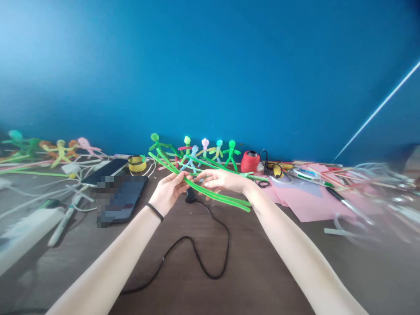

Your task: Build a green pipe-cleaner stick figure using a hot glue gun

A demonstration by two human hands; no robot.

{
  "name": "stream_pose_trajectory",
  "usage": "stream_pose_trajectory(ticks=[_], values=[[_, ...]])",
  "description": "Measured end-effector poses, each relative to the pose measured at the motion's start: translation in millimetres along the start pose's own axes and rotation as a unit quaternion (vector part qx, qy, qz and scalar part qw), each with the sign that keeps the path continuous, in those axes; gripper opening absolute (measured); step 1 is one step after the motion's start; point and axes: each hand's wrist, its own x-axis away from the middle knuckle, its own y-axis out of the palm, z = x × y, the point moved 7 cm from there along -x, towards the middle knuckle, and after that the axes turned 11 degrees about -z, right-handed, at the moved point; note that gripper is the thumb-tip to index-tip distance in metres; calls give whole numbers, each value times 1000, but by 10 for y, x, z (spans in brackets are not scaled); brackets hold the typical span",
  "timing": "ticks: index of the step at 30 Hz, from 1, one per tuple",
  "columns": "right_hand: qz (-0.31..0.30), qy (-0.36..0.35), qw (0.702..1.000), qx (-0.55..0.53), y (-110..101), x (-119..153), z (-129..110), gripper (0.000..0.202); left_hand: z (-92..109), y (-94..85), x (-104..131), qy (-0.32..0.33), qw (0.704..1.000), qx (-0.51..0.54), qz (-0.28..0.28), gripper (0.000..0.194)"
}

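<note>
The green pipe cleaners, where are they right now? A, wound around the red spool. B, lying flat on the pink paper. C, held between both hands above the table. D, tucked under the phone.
C: the left hand and the right hand both pinch the bundle of green pipe cleaners, which slants across in the air above the brown table.

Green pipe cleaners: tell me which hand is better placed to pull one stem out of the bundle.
Probably the right hand: its fingers lie spread over the green pipe cleaners, while the left hand pinches them together like an anchor.
</note>
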Motion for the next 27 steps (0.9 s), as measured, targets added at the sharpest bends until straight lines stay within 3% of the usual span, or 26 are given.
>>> stream_pose_trajectory(ticks=[3,5,14,22,27], values=[[36,-89,995,15,35,-18,-139,34,-50,-43,-18,-16,998,41,39,20],[56,-113,991,48,60,-31,-185,34,-86,-43,-17,-30,996,63,54,22],[99,-75,979,159,17,-57,-115,22,-161,-14,-5,-45,996,70,43,21],[78,-92,992,44,42,-139,-78,19,-177,30,5,-48,999,-21,-12,11],[91,-73,993,35,-37,-165,16,28,-129,28,36,-27,994,-106,-3,13]])
